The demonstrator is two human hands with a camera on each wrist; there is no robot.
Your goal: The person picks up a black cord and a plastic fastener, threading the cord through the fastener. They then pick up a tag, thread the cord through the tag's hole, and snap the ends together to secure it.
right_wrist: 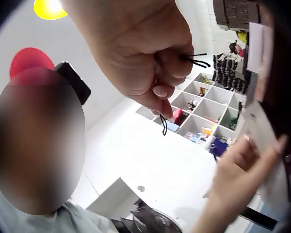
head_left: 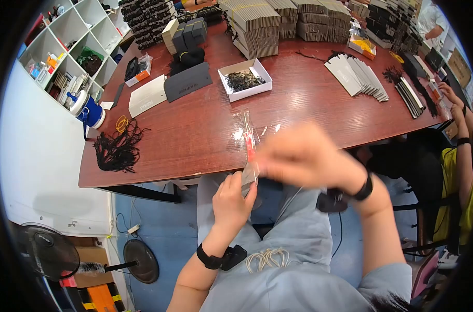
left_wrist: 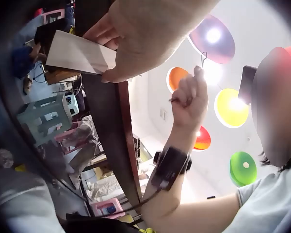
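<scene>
My left hand (head_left: pixel 232 202) grips a pale grey card tag (head_left: pixel 250 176) between thumb and fingers, at the table's front edge. The tag's flat face (left_wrist: pixel 77 52) shows in the left wrist view, and a small hole near its end appears in the right wrist view. Blurred in the head view, my right hand (head_left: pixel 305 156) is raised beside the tag. It pinches a thin black cord; a small loop (right_wrist: pixel 163 125) sticks out at the fingertips and the ends (right_wrist: pixel 200 61) poke out of the curled fingers. Beyond the tag lies a red strip-like item (head_left: pixel 249 145) with clear plastic.
A white box (head_left: pixel 253 94) of small black pieces stands mid-table. Black cords (head_left: pixel 118 150) lie at left, near large tags (head_left: pixel 148 96). Fanned grey tags (head_left: pixel 353 78) lie at right, tall card stacks (head_left: pixel 252 26) at the back. Another person's hands (head_left: pixel 449 96) are at far right.
</scene>
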